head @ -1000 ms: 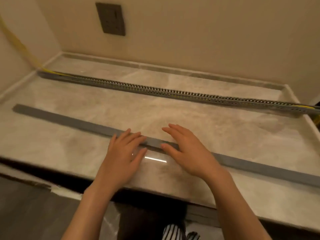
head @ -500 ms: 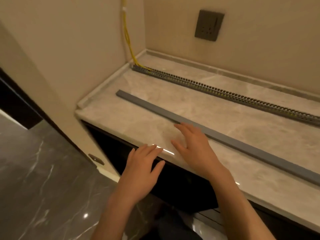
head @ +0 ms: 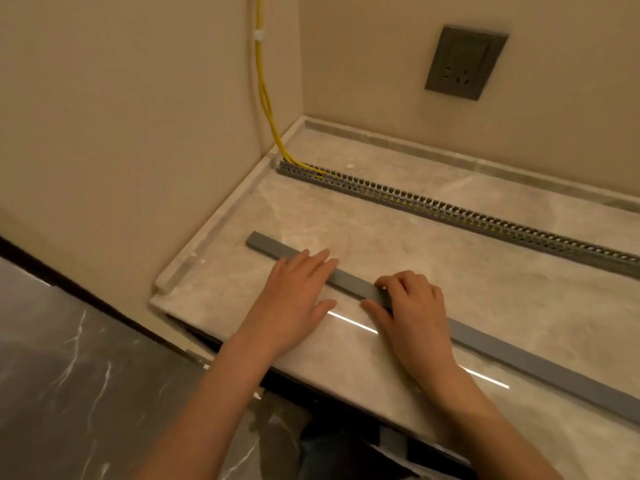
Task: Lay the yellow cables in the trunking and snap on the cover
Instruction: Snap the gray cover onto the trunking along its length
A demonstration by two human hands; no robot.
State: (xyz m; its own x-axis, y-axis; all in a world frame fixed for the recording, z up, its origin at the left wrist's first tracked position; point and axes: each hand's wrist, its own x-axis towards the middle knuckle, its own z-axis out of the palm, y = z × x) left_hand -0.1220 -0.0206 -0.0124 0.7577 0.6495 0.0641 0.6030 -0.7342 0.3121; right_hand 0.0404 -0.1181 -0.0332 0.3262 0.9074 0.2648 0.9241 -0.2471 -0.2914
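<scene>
The grey slotted trunking (head: 450, 211) lies along the back of the marble counter. Yellow cables (head: 265, 98) drop down the wall corner and run into its left end; yellow shows through the slots. The flat grey cover (head: 349, 282) lies loose on the counter, nearer me and parallel to the trunking. My left hand (head: 294, 299) rests flat, with its fingertips on the cover close to its left end. My right hand (head: 414, 313) is just to the right, with fingers curled over the cover's far edge and the thumb on its near edge.
The marble counter (head: 398, 244) has a raised lip along the left wall and the back wall. A dark wall socket (head: 464, 62) sits above the trunking. A dark polished floor (head: 69, 393) lies below the counter's front edge on the left.
Both hands have moved left along the cover toward its left end. The left hand came back up from the counter's edge onto the cover, and the right hand's fingers have curled around it.
</scene>
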